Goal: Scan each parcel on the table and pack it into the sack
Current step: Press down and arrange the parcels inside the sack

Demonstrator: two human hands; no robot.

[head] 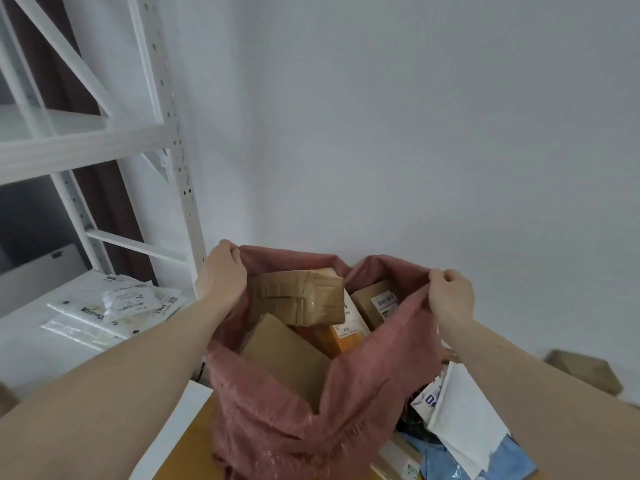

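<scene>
Sack point(298, 407) stood on table point(194, 441), mouth held wide: left hand point(223, 271) and right hand point(450, 292) each pinched rim. Boxes point(298, 296) piled to brim, top one tilted. Risk judged: rim slipping from either grip, box toppling out, thin fabric tearing on corners.

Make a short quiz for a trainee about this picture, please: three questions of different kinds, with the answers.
1. True or false: the left hand and the right hand each hold the rim of the sack.
2. What lies on the shelf at the left? A) flat white mailers B) a kettle C) shoes
3. Fill in: the taped box lies ____ the sack.

Key:
1. True; both hands pull the mouth open.
2. A, the mailers.
3. Inside, on top of the other parcels.
</scene>
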